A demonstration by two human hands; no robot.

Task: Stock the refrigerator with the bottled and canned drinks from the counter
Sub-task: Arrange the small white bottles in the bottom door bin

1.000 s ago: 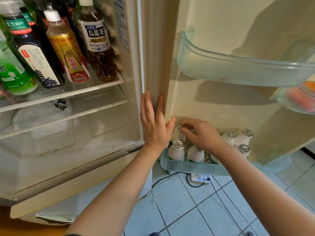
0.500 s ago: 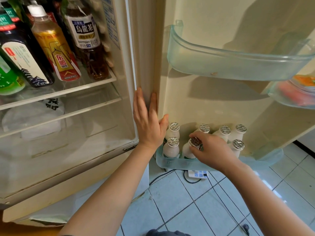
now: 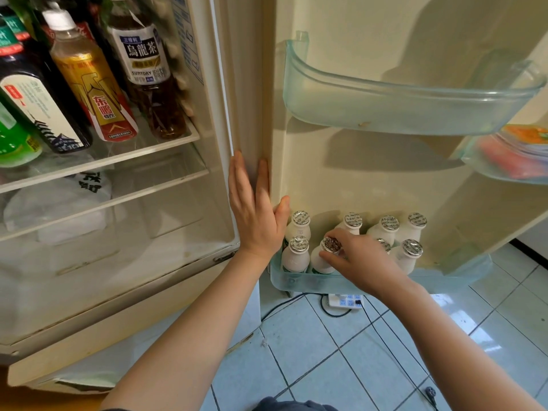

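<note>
Right hand (image 3: 360, 264) pinches small bottle (image 3: 321, 259) in door bin (image 3: 296, 281).

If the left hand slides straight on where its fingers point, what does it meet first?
The left hand lies flat on the fridge frame, fingers up. That strip looks free to the picture's top; the upper door shelf probably lies to its right, though depth is unclear.
</note>
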